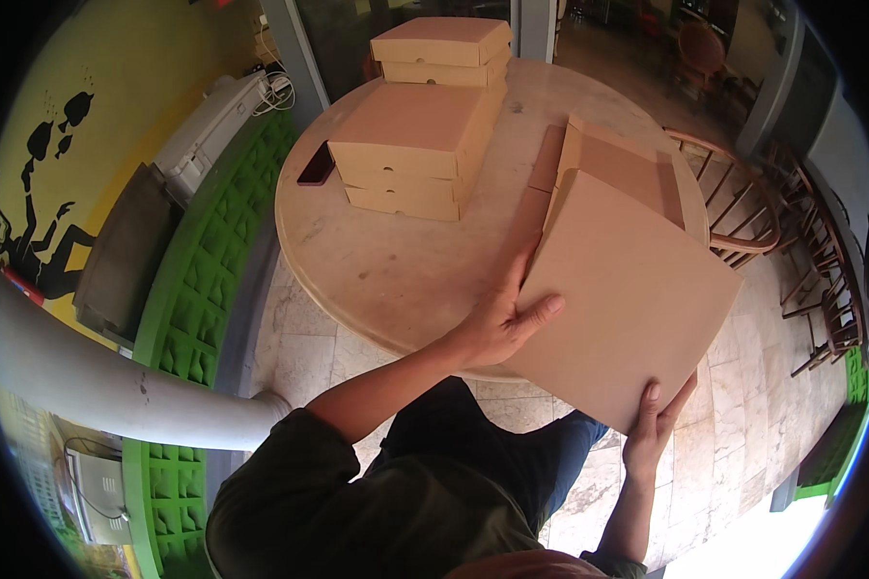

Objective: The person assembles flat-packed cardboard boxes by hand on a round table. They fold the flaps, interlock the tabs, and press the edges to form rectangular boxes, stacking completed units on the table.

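A brown cardboard box [637, 299], its broad plain face turned up, is held at a tilt over the near right edge of the round table [377, 275]. My left hand [505, 314] grips its left side, thumb on the face and most fingers behind it. At its lower right corner my right hand [658, 425] is closed on the edge, thumb uppermost. The box's underside is hidden. Just beyond it lies an opened cardboard piece [628, 172] with raised flaps, partly covered by the held box.
Closed cardboard boxes [406, 121] stand in two stacks at the table's far left, the rear one taller. A dark phone [317, 164] lies beside them. Wooden chairs [734, 193] stand to the right. A green lattice wall [212, 241] and a white column [164, 386] are on the left.
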A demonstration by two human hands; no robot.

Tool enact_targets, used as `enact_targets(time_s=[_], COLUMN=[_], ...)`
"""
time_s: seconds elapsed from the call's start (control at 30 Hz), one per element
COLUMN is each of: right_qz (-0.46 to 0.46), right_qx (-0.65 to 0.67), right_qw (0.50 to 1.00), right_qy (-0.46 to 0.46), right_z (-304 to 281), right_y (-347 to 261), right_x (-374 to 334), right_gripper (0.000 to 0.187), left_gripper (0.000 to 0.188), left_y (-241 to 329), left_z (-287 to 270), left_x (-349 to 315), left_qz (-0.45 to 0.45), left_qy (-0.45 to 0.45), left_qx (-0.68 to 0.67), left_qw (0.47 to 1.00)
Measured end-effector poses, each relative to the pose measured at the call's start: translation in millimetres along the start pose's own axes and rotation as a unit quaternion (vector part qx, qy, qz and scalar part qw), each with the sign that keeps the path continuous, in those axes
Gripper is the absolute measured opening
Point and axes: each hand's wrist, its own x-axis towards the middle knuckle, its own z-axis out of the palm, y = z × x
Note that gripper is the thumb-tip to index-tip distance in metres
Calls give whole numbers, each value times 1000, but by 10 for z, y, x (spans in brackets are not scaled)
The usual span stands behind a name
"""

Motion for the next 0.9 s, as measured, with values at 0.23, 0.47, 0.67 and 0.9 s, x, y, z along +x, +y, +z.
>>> enact_targets(time_s=[0.23,0.47,0.67,0.9], right_qz=[65,3,-27,-59], right_qx=[93,30,61,84], right_qw=[993,996,983,988], right_qy=[16,-87,-168,-115], right_z=[20,406,976,2127], right_y=[-309,-454,-818,-1236], right_x=[317,426,438,1500], right_gripper=[83,77,70,74], left_gripper=[73,75,75,41], left_y=[1,123,704,1430], left_z=[-73,-389,-1082,-2351], left_x=[-289,-378,-397,259], left_qz=[-29,11,-16,24], left_qy=[-31,111,208,271], left_qx=[17,-32,54,32], left_qw=[999,993,977,962])
